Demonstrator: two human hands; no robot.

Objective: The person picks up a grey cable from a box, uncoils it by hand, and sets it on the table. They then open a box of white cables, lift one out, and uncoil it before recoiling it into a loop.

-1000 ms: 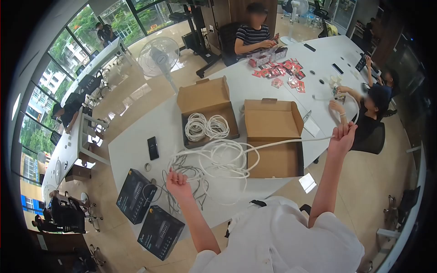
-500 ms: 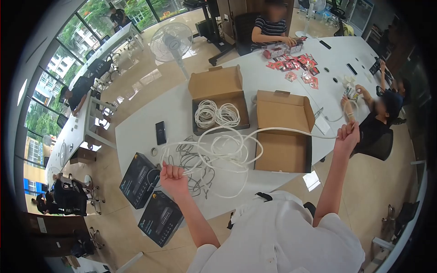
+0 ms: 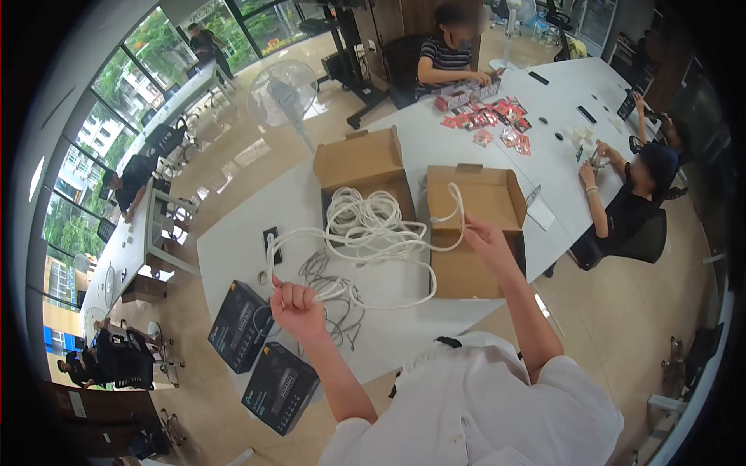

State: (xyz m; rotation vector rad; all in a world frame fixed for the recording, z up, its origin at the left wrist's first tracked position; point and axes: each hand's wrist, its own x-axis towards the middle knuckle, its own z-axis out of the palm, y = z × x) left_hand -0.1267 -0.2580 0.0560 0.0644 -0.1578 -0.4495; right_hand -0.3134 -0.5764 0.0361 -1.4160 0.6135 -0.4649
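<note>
My left hand (image 3: 299,311) is closed around strands of white cable (image 3: 432,289) above the near left part of the table. My right hand (image 3: 488,245) pinches the same cable over the right open cardboard box (image 3: 475,273), where a short loop of it stands up. Between my hands the cable runs in loose loops. Some of them lie across the front of the left open cardboard box (image 3: 359,158), which has white coils inside. Thin grey cables (image 3: 315,272) lie tangled beside my left hand.
Two dark printed boxes (image 3: 241,326) sit at the table's near left edge, close to my left forearm. A phone (image 3: 272,250) lies behind the cable. Across the table (image 3: 249,210), people handle small items near red packets (image 3: 509,116). A white fan (image 3: 284,97) stands behind.
My right hand has come in leftward from far out on the right, and the cable stretched between my hands has gone slack into loops. My left hand stays closed, nearly in place.
</note>
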